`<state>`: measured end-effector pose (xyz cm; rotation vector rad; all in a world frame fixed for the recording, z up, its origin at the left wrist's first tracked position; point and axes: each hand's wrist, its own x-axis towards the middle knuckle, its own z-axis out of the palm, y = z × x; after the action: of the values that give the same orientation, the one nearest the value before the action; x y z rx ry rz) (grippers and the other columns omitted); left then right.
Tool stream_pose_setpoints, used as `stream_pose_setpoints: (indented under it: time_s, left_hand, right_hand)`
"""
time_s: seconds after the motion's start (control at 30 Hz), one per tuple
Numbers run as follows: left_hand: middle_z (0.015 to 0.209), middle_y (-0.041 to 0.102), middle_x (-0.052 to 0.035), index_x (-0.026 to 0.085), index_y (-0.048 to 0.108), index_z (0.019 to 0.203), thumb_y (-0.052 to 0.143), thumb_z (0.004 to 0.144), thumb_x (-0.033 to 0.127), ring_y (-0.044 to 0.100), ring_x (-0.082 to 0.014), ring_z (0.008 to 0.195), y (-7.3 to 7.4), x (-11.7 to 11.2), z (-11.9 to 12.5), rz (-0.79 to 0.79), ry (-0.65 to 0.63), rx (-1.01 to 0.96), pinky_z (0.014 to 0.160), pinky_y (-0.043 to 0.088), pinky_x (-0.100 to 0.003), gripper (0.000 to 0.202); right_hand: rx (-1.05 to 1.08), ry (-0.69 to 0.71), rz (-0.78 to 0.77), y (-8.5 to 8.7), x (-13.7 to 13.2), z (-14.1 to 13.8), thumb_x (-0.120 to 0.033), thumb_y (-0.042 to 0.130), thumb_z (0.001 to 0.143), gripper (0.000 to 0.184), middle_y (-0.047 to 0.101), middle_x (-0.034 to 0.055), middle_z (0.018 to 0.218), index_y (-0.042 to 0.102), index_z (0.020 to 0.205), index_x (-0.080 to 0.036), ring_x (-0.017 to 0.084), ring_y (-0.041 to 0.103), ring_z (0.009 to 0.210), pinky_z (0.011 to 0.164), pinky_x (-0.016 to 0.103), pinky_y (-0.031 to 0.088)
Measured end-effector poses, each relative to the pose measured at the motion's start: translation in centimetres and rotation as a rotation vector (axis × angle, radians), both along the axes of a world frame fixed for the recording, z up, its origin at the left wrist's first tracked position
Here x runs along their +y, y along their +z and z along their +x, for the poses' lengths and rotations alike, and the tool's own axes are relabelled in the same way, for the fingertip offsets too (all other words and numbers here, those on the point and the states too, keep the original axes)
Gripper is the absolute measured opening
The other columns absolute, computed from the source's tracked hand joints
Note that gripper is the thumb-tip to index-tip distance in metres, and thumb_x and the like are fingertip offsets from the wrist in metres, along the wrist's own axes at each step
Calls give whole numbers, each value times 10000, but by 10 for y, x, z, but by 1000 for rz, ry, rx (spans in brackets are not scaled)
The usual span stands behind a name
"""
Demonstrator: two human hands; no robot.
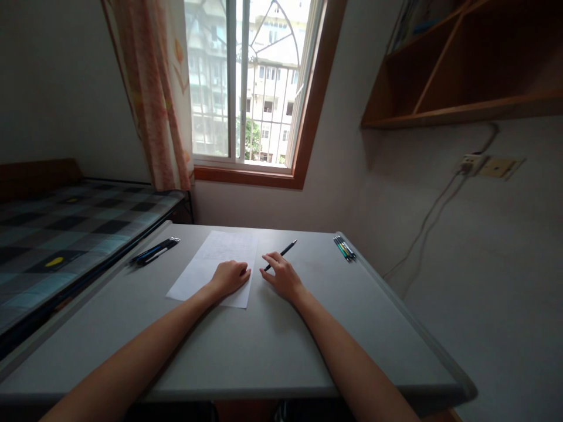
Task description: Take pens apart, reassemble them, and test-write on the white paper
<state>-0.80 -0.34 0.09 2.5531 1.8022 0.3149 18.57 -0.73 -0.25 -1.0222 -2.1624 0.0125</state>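
Note:
A white sheet of paper (210, 265) lies on the grey desk (246, 346). My left hand (229, 276) rests on the sheet's near right corner with the fingers curled loosely under. My right hand (281, 275) lies just right of the sheet, its fingertips pinching the near end of a dark pen (284, 252) that lies on the desk and points away to the right.
A bunch of dark pens (155, 251) lies at the desk's left edge and a few more pens (344, 247) at its far right corner. A bed with a checked cover (65, 225) stands left. A window, a curtain, a wall shelf (461, 70) and a socket are beyond.

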Motion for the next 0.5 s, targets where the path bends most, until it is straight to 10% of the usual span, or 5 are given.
stream_pose_setpoints:
  time_s: [0.5]
  left_hand:
    - [742,657,-70,203,623,720,322,834,469,601,-194,735,0,0,1,0,7,-4,614,341,-263,418]
  right_hand:
    - [7,7,-9,-1,1,1,-301,536,810,352,542,88,1081,521,1148,-204,202,548,1014,867,357,475]
